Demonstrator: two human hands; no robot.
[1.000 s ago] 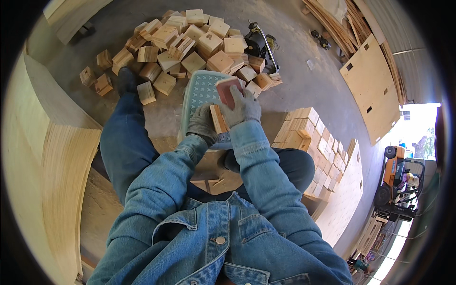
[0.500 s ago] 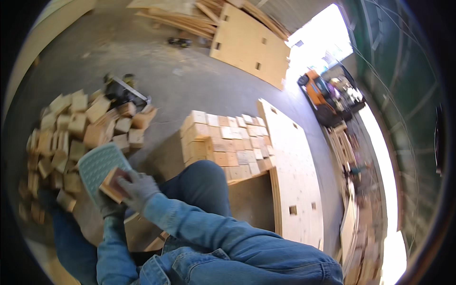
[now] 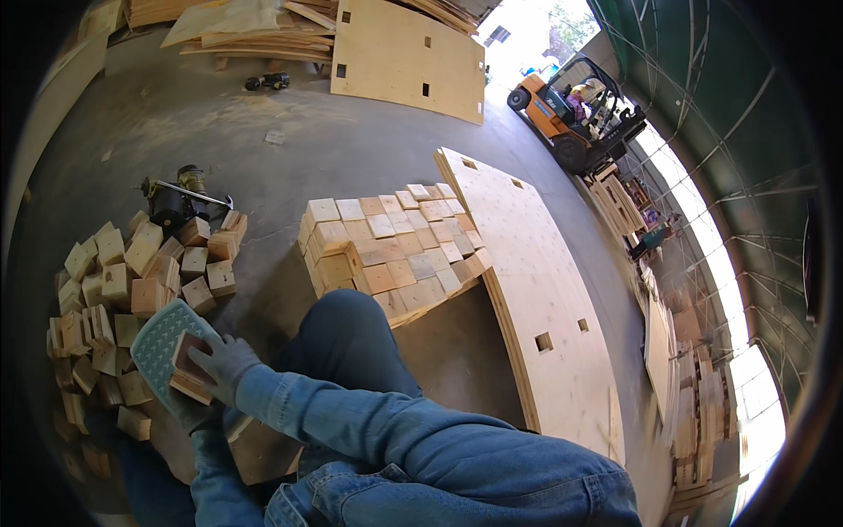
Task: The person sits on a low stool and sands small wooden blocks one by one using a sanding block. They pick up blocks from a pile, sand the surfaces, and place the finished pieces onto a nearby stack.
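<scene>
- Wooden blocks, a loose heap [image 3: 132,281] of them, lie on the concrete floor [image 3: 351,149] to the left of both hands and just beyond them.
- Pale green and dotted, a sanding pad [image 3: 158,347] sits in the left hand [image 3: 195,411]; the grey-gloved fingers come up from beneath and only partly show, so the grip looks closed on the pad's lower edge.
- Pressed flat against the pad is a small wood block [image 3: 189,373], with a reddish top face and light layered sides.
- Grey glove on the right hand [image 3: 226,364], fingers clamped over the block's right end, holding it against the pad; the denim sleeve runs back from it toward the lower right.
- Under the hands, another block [image 3: 263,452] rests by the person's lap, between the blue-jeaned legs.
- Beyond the hands and slightly left, a dark power tool [image 3: 176,204] lies on the floor at the far edge of the heap.
- Right of the hands, past the raised knee, a neat stack of square blocks [image 3: 386,246] stands in rows.
- Further right, touching that stack, a long plywood panel [image 3: 544,299] with small cut-outs lies flat.
- Far off to the upper right, an orange forklift [image 3: 571,110] stands well apart.
</scene>
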